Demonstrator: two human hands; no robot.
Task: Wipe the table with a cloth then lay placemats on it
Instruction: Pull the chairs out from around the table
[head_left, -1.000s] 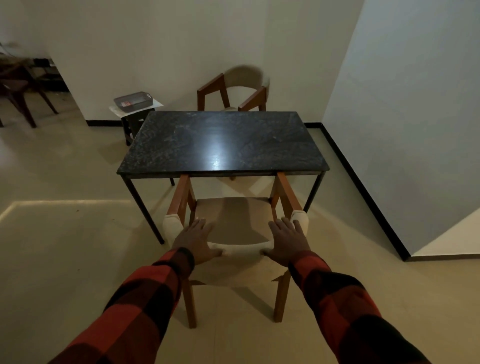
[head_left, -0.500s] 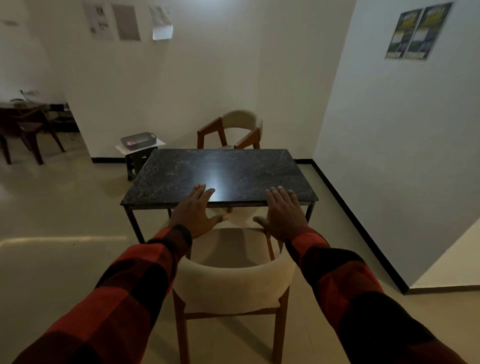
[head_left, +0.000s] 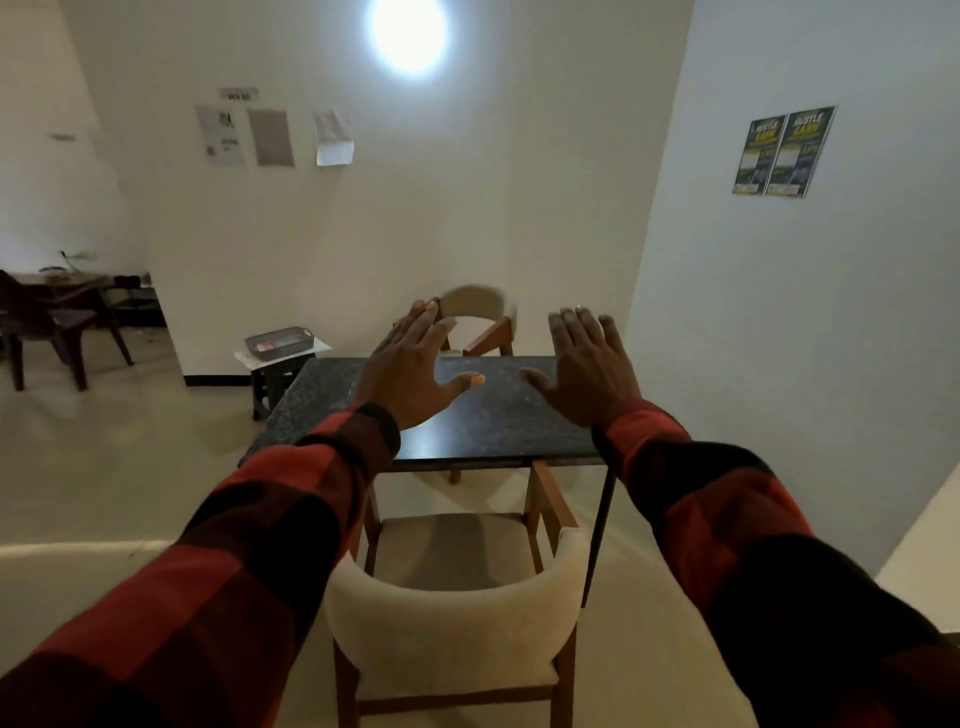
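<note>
Two hands reach forward at the centre of the frame, both in red and black checked sleeves (head_left: 291, 519). The left hand (head_left: 410, 374) is spread flat, palm down, fingers (head_left: 423, 325) splayed and thumb out to the right, holding nothing. The right hand (head_left: 589, 371) matches it just to the right, fingers apart and empty, with a ring showing on one finger. Whether either palm touches anything cannot be told; both appear raised in front of the table.

Behind and below the hands, in the middle of the frame, stands the table (head_left: 498, 421), a dark speckled stone top on thin black legs. No cloth and no placemats can be seen anywhere.

At lower centre a chair (head_left: 452, 629) with a cream padded back and wooden frame faces the near edge of the table, its seat partly under the top. A second chair (head_left: 485, 322) of the same kind stands at the far side, partly hidden by the left hand.

Left of the table, near its far corner, a small stool (head_left: 275, 371) carries a grey tray (head_left: 280, 341). At far left are a dark chair and desk (head_left: 47, 317). Papers (head_left: 270, 136) hang on the back wall at upper left, two posters (head_left: 782, 151) on the right wall, and a bright light (head_left: 408, 31) glares at the top.
</note>
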